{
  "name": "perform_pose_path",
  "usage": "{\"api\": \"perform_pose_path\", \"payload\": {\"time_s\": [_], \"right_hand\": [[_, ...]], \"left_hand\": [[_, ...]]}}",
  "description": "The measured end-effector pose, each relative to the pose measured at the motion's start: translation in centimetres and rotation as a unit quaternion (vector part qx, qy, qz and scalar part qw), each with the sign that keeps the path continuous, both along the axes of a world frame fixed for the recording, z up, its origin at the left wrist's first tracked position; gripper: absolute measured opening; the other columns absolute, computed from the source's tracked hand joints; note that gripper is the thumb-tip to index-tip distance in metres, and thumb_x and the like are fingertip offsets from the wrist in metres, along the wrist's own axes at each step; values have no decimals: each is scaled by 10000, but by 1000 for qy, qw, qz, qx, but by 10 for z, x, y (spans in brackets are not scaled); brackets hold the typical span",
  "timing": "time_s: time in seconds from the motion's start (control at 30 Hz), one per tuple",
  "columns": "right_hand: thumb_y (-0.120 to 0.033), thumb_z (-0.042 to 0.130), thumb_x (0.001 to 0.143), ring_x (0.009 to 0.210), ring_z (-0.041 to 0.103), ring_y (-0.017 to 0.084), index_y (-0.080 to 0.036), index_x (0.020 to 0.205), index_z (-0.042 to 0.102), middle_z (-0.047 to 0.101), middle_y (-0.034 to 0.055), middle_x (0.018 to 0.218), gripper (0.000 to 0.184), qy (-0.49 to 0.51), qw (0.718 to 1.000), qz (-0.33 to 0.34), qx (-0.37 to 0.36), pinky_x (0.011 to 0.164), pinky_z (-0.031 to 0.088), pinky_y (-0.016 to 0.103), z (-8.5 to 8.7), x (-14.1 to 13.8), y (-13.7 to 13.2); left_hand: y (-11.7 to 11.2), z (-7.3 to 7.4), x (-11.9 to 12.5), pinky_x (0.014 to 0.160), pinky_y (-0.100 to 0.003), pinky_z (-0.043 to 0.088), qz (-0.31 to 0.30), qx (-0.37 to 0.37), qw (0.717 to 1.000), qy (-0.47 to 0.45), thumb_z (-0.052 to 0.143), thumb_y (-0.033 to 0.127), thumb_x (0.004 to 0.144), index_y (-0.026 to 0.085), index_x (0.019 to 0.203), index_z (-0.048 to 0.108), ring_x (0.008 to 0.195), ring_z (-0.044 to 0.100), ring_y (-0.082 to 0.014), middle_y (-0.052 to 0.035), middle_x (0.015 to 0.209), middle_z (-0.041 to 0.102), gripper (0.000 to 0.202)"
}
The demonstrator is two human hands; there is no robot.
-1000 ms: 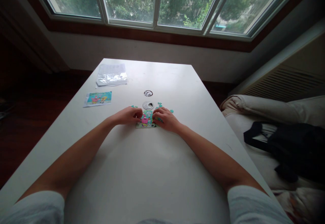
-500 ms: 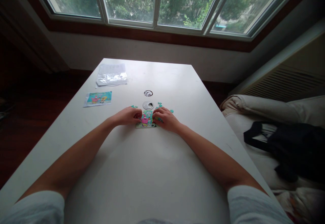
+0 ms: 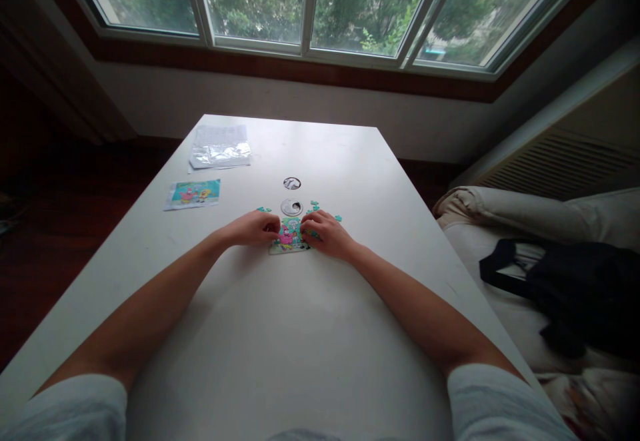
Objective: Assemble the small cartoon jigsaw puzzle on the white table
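A small cartoon jigsaw puzzle [image 3: 289, 238] in pink and teal lies partly assembled on the white table [image 3: 280, 334]. My left hand [image 3: 253, 228] rests at its left edge, fingertips touching the puzzle. My right hand [image 3: 327, 234] lies on its right side, fingers curled over the pieces there. Whether either hand pinches a loose piece is hidden by the fingers. A few loose teal pieces [image 3: 315, 205] lie just beyond the puzzle, and one more [image 3: 339, 218] sits by my right hand.
A printed reference picture [image 3: 193, 194] lies to the left, a clear plastic bag [image 3: 221, 148] farther back. Two round cable grommets [image 3: 291, 183] [image 3: 291, 207] sit beyond the puzzle. A sofa with a black bag [image 3: 575, 291] stands at the right. Windows run along the far wall.
Both hands stay at the puzzle; the fingers shift only slightly against the pieces. Nothing else has moved.
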State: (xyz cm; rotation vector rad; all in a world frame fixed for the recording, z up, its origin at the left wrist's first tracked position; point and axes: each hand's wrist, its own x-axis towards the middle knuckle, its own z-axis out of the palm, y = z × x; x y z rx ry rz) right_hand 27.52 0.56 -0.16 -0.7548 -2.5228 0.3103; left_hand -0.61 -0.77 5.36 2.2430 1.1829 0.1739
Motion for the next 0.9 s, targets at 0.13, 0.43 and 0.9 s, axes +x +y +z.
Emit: {"api": "perform_pose_path", "payload": {"time_s": [0.13, 0.43, 0.9], "right_hand": [[-273, 630, 971, 1086, 567, 255, -251, 1054, 681, 674, 85, 1155, 100, 0, 1000, 0, 2, 972, 465, 422, 0, 0, -1], [-273, 640, 965, 1088, 567, 253, -247, 1048, 680, 674, 85, 1161, 96, 0, 1000, -2, 0, 979, 462, 420, 2, -1, -1], [-272, 619, 970, 1085, 567, 259, -251, 1049, 689, 676, 93, 1155, 108, -3, 1000, -2, -6, 973, 464, 433, 4, -1, -2]], "left_hand": [[1, -1, 0, 628, -249, 356, 3, -17, 1000, -19, 599, 369, 853, 195, 887, 670, 703, 527, -139, -1, 792, 640, 191], [1, 1, -1, 655, -248, 385, 5, -52, 997, -52, 587, 423, 852, 180, 898, 658, 731, 538, -147, -8, 809, 653, 257], [-4, 3, 4, 599, -256, 335, 0, -5, 1000, -12, 581, 349, 825, 189, 851, 674, 654, 512, -134, 0, 742, 637, 187]]}}
